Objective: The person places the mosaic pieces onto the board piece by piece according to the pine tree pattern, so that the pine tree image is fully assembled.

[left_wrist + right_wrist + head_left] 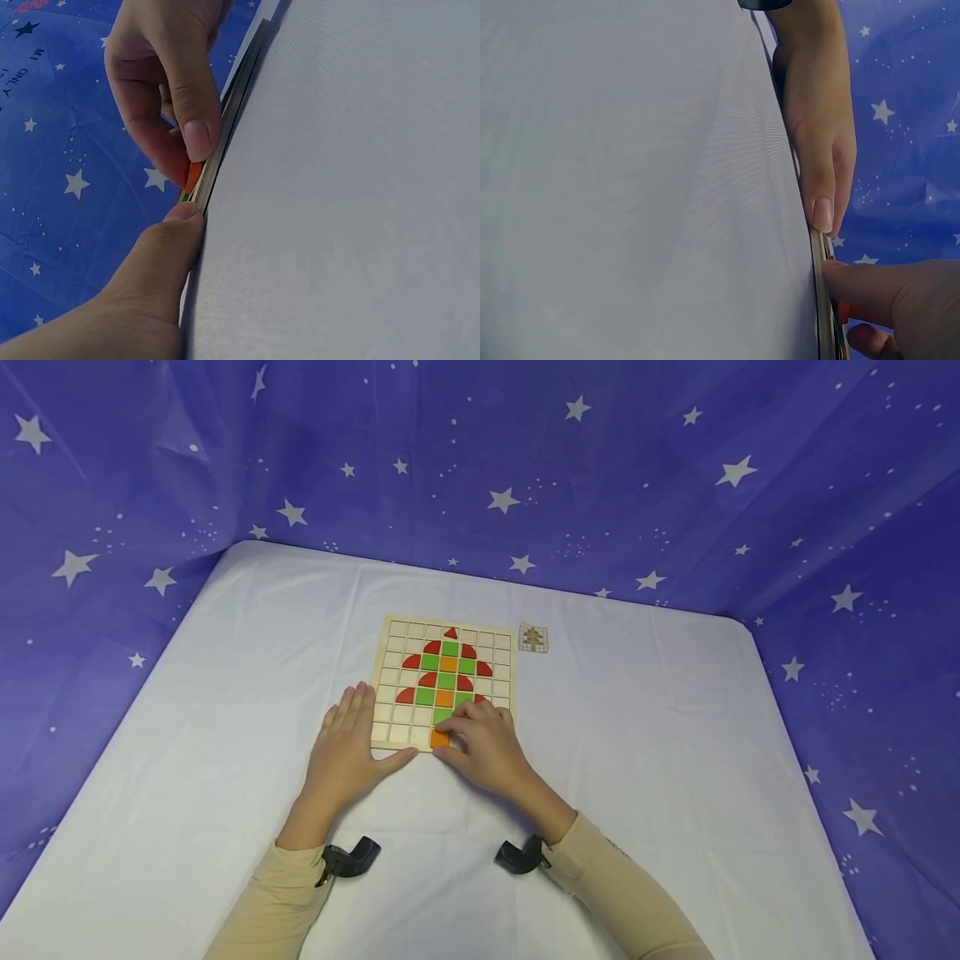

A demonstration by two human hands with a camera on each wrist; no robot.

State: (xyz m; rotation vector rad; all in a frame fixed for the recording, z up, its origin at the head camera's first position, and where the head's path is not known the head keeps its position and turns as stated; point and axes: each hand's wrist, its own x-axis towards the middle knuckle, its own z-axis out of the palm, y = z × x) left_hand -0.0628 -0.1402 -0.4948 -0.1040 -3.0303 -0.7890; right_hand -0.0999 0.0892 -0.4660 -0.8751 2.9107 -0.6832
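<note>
A square wooden grid board lies on the table, with red, green and orange tiles forming a tree shape. My right hand pinches an orange square tile between thumb and fingers at the board's near edge. In the left wrist view that orange tile looks tilted against the rim. Just above it is a green tile; a red piece at right is partly hidden by the right hand. My left hand lies along the board's left side, fingers straight, its thumb touching the near edge.
A small picture card showing a tree on a grid lies beyond the board's right corner. White cloth covers the table. A blue curtain with stars surrounds it. Black wrist mounts stick out inward from the sleeves.
</note>
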